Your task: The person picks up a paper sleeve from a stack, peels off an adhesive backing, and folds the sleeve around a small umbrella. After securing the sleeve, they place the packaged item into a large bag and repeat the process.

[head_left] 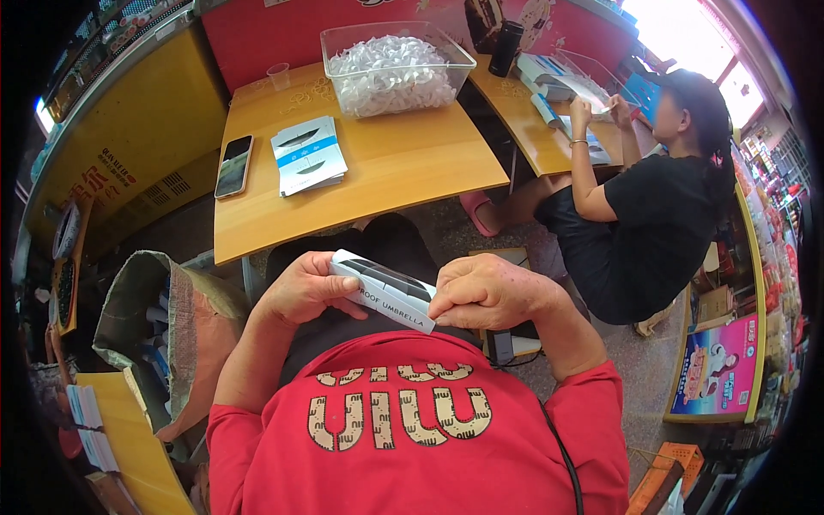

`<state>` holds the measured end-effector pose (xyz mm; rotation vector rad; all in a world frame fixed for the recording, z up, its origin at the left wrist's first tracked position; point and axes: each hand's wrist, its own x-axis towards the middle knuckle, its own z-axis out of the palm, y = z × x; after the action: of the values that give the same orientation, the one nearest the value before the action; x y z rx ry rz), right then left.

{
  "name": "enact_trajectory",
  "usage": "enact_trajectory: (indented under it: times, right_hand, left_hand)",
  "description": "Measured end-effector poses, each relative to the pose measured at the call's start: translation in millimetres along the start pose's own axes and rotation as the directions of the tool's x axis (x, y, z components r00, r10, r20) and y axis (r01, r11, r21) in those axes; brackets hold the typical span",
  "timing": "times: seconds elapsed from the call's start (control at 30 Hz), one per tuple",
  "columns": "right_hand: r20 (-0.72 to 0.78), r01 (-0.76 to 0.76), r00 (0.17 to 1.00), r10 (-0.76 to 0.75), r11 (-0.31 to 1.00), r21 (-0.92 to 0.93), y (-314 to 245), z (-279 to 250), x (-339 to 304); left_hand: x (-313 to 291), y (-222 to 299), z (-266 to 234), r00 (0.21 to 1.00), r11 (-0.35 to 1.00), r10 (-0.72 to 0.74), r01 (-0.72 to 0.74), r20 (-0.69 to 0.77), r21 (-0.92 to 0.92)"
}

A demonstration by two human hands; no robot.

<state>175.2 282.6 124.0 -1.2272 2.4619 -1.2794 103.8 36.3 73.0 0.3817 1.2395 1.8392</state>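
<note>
1. Red shirt (pixel 412 446) is filling the bottom of the view, both forearms rising from it
2. Left hand (pixel 302 287) is gripping the upper-left end of a narrow white-and-black box (pixel 384 292)
3. Right hand (pixel 485 292) is closing over the box's lower-right end, thumb on the edge
4. The box's long axis is slanting from upper left down to lower right, lying between both hands, equally near each, above the lap and short of the wooden table (pixel 403 172)
</note>
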Motion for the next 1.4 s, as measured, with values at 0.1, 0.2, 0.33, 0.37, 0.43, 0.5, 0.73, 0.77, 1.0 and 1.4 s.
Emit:
enact_trajectory:
  times: [0.1, 0.2, 0.33, 0.37, 0.43, 0.5, 0.73, 0.77, 1.0, 1.4]
  right_hand:
    - [-0.018, 0.029, 0.999, -0.03, 1.0, -0.003, -1.5, 3.3, 2.3]
    - [-0.014, -0.002, 1.0, 0.001, 0.997, -0.076, -4.2, 8.2, 5.2]
    - [-0.038, -0.038, 0.999, 0.035, 0.996, -0.083, -5.6, 10.1, 9.3]
    - [-0.044, -0.041, 0.998, 0.038, 0.996, -0.078, -4.7, 9.4, 10.1]
    - [-0.093, -0.06, 0.994, 0.056, 0.997, -0.045, -1.5, 8.0, 11.2]
    - [-0.179, -0.066, 0.982, 0.058, 0.997, -0.035, 1.2, 4.6, 9.5]
    - [-0.098, -0.059, 0.993, 0.06, 0.998, 0.019, 3.4, -0.6, 3.9]
    - [-0.097, -0.058, 0.993, 0.06, 0.998, 0.024, 3.1, 0.7, 4.6]
    - [-0.052, -0.015, 0.999, 0.014, 1.0, -0.017, 1.7, 6.5, 7.8]
    - [0.019, 0.058, 0.998, -0.057, 0.996, -0.071, 5.8, 8.0, 9.5]
  left_hand:
    - [0.0, -1.0, 0.6, 1.0, 1.0, -0.006, 0.006, 0.008, 0.0]
    - [-1.2, -5.5, -3.2, 1.0, 1.0, -0.003, 0.003, 0.015, 0.001]
    - [-5.4, -2.1, 2.2, 0.999, 0.999, -0.031, 0.031, 0.03, -0.018]
    - [-4.6, -1.8, 3.8, 0.999, 0.999, -0.034, 0.034, 0.035, -0.008]
    - [-2.1, -1.3, 4.9, 0.998, 0.999, -0.053, 0.053, 0.035, -0.006]
    - [0.6, -2.9, 1.0, 0.999, 1.0, -0.022, 0.022, 0.03, 0.01]
    - [-4.4, 1.9, -6.2, 0.999, 0.999, 0.041, -0.041, -0.005, -0.001]
    - [-5.2, 2.4, -6.8, 0.998, 0.998, 0.055, -0.055, 0.007, 0.013]
    - [-6.8, 2.6, -8.3, 0.997, 0.997, 0.077, -0.077, 0.025, 0.018]
    - [-2.8, -2.1, -10.7, 0.998, 0.998, 0.058, -0.058, 0.031, 0.019]
